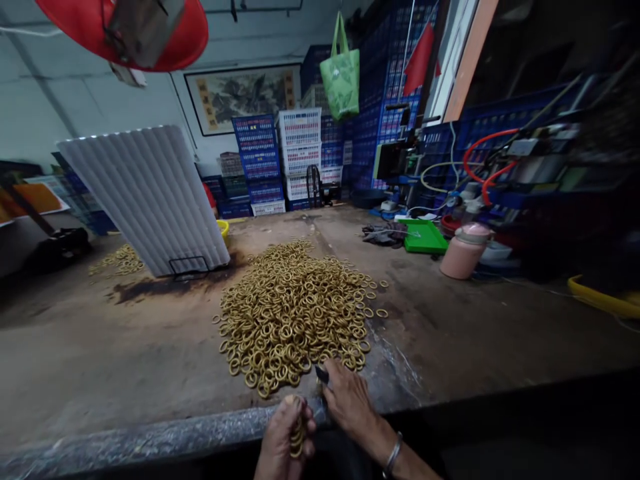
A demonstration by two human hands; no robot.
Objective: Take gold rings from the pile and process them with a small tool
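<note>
A large heap of brass-coloured rings (295,307) lies on the worktable, with a few loose ones around its edges. My left hand (287,433) is closed around a short stack of the same rings (297,437), just over the table's front edge. At the near side of the heap is my right hand (350,397), with a metal bangle (393,455) on its wrist. Its fingers are drawn together and bent down, and a black cover (322,375) sits on one digit. Whatever those fingertips pinch is too small to make out.
A corrugated pale panel (155,200) stands upright on the worktable (165,360) at left, with more rings (120,260) behind it. Toward the right are a green tray (423,237), a pink bottle (465,252) and a machine with red hoses (487,147). Stacked crates (257,160) stand behind.
</note>
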